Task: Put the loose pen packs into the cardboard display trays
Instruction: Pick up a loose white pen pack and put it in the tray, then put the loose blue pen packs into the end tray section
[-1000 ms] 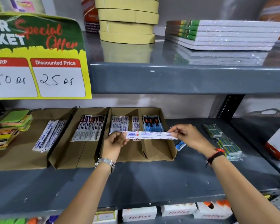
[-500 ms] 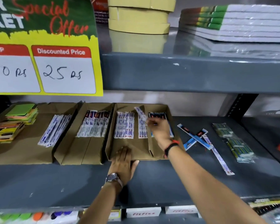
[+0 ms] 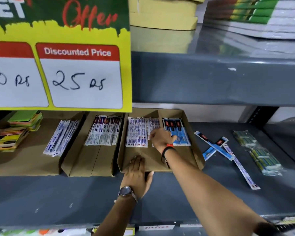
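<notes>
— grey shelf [image 3: 75, 198]: changed?
— right hand [image 3: 162, 137] now presses the white pen pack [image 3: 152, 126] flat in the tray [image 3: 197, 155], long axis front-to-back; fingers hidden.
— left hand [image 3: 136, 174]?
— open, steadying the rim.

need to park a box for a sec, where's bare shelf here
Bare shelf runs along the front of the trays, left of the left hand. Crowded: right of the right-most tray, where loose pen packs and green packets lie.

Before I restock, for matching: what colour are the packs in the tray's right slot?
Blue packs with black-and-red tops; head view.
</notes>
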A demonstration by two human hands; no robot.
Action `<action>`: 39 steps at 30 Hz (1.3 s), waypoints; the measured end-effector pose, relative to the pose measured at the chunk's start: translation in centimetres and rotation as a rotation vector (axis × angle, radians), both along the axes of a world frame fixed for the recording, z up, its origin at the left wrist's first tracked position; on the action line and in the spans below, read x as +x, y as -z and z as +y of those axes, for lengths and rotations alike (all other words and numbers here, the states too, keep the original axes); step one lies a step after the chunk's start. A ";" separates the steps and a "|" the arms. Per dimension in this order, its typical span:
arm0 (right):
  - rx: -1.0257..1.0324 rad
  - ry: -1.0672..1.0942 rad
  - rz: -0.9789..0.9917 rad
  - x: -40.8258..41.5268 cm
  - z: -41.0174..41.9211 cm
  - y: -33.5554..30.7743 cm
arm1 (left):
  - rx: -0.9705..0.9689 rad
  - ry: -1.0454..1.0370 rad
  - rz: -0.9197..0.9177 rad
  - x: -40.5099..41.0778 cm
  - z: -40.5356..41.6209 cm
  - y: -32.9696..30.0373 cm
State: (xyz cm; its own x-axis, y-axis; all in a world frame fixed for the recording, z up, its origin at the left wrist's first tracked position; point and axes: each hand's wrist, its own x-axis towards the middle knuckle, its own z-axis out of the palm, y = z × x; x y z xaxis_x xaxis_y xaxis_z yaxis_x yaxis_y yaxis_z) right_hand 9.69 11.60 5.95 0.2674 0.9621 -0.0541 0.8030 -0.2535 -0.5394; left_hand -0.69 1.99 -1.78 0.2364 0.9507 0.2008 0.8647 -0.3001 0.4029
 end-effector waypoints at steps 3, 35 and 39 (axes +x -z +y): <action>-0.001 -0.009 -0.042 -0.2 -0.2 0.0 | -0.010 0.001 0.036 0.0 0.0 -0.1; -0.325 0.610 -0.112 23.4 -11.9 0.8 | -0.036 0.030 0.083 2.4 0.3 -0.2; -0.077 0.556 -0.068 24.0 -12.2 -1.9 | -0.051 0.016 -0.106 2.1 0.3 -1.3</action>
State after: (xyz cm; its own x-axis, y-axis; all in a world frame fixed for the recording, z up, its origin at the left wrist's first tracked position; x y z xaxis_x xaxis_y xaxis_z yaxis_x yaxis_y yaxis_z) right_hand 33.72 -0.64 7.87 0.7384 0.6691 -0.0835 0.5696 -0.6853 -0.4538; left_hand 1.43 2.32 -0.53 0.2314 0.9567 0.1766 0.8118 -0.2899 0.5068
